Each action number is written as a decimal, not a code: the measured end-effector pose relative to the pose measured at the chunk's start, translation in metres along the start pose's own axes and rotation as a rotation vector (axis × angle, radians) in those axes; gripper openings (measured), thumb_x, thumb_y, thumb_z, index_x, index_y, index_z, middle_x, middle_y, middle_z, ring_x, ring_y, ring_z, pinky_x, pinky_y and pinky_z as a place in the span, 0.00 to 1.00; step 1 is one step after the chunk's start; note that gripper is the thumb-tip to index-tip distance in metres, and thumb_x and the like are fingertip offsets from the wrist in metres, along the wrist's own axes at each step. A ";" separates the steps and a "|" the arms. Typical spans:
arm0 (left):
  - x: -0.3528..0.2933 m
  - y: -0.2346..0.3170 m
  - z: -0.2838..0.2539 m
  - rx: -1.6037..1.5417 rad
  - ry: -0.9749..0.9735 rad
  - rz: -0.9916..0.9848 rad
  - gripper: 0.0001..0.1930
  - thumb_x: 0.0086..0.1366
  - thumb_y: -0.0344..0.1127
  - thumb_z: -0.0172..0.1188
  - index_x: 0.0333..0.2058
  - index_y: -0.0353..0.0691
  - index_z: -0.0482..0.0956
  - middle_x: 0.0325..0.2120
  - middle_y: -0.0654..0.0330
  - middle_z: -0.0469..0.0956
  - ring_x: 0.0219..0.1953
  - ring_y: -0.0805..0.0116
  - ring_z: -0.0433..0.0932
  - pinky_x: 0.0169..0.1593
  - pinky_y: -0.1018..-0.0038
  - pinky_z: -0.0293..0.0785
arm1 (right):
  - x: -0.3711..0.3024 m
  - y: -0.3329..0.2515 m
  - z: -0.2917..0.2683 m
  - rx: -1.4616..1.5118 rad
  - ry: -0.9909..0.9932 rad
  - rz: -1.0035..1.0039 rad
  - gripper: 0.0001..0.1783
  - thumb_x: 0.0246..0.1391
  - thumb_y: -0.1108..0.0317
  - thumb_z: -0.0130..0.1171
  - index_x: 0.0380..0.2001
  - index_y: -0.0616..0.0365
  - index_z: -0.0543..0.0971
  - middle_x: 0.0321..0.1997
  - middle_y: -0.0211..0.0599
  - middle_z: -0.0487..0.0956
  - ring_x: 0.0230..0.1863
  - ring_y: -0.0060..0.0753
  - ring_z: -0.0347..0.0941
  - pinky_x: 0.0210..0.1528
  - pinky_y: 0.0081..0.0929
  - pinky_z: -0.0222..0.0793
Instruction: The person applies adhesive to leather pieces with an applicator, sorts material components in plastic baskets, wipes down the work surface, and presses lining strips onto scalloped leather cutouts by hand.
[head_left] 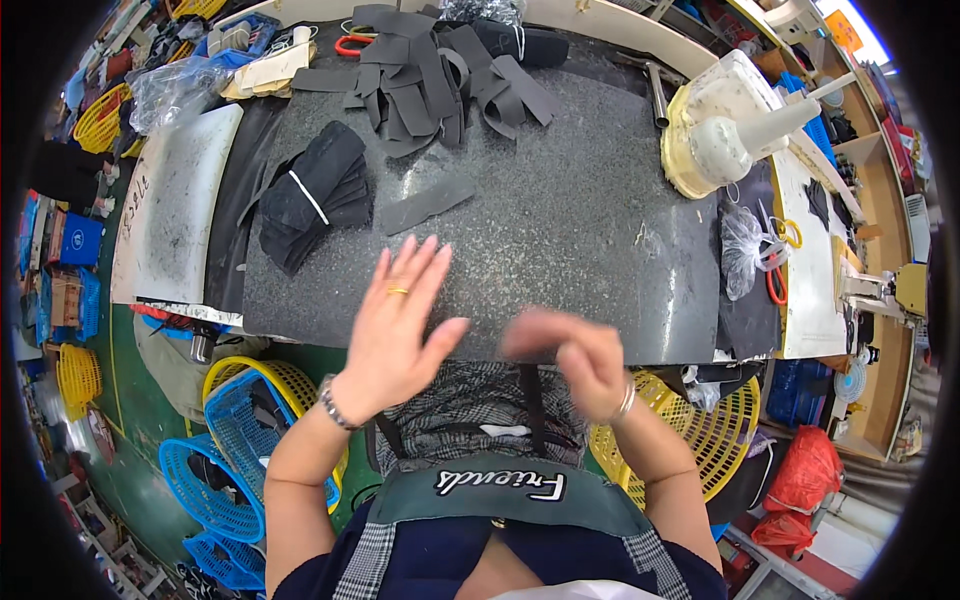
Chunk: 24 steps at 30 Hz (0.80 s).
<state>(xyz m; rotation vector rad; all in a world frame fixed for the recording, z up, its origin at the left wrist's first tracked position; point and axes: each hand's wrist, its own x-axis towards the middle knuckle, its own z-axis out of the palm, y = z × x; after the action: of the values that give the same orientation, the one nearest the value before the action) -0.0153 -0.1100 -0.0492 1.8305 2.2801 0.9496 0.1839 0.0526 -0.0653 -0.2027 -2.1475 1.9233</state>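
Observation:
My left hand (400, 315) is over the near edge of the dark speckled tabletop (580, 230), its fingers stretched out and nothing in it. Just beyond its fingertips a single grey fabric strip (430, 203) lies flat. To the right, my right hand (578, 362) is raised near the same edge, its fingers pointing left and smeared by motion. I cannot make out anything in it. Left of the strip sits a stack of black fabric pieces (318, 190) with a white band around it. A loose heap of grey strips (415, 85) lies at the far side.
A white glue-stained pot with a spout (725, 135) stands far right, beside a hammer (657, 95). Orange-handled scissors (776, 270) and a clear plastic bag (740, 250) lie at right. Yellow (725, 440) and blue baskets (205, 490) stand below the table.

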 end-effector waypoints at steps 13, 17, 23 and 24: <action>-0.031 -0.001 0.004 -0.649 -0.512 0.287 0.13 0.62 0.40 0.61 0.43 0.41 0.81 0.45 0.56 0.81 0.56 0.51 0.74 0.66 0.54 0.61 | -0.079 0.070 0.037 -0.249 -0.697 0.098 0.36 0.62 0.53 0.51 0.69 0.57 0.58 0.75 0.50 0.52 0.76 0.52 0.44 0.75 0.42 0.38; 0.011 -0.055 -0.059 0.142 0.425 0.049 0.09 0.59 0.31 0.63 0.39 0.40 0.82 0.40 0.57 0.82 0.49 0.54 0.78 0.62 0.58 0.66 | -0.114 0.027 0.004 -0.564 -0.520 0.319 0.21 0.56 0.61 0.63 0.51 0.58 0.78 0.43 0.52 0.81 0.45 0.48 0.80 0.47 0.40 0.76; 0.018 -0.122 -0.067 0.147 0.135 -0.562 0.37 0.49 0.53 0.74 0.52 0.36 0.72 0.47 0.42 0.76 0.49 0.46 0.76 0.54 0.61 0.71 | 0.018 -0.028 -0.016 -0.575 0.122 0.017 0.05 0.51 0.74 0.64 0.24 0.61 0.80 0.19 0.34 0.77 0.19 0.31 0.71 0.24 0.25 0.66; 0.017 -0.109 -0.065 0.110 0.170 -0.583 0.36 0.48 0.53 0.75 0.50 0.38 0.71 0.45 0.43 0.76 0.48 0.45 0.77 0.52 0.60 0.72 | 0.043 -0.031 -0.010 -0.585 0.116 0.118 0.06 0.51 0.72 0.66 0.24 0.61 0.80 0.19 0.35 0.76 0.20 0.39 0.71 0.25 0.29 0.67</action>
<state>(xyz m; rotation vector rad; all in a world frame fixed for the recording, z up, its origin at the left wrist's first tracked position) -0.1410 -0.1327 -0.0451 1.0200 2.7696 0.9085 0.1478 0.0699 -0.0297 -0.5402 -2.6035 1.2426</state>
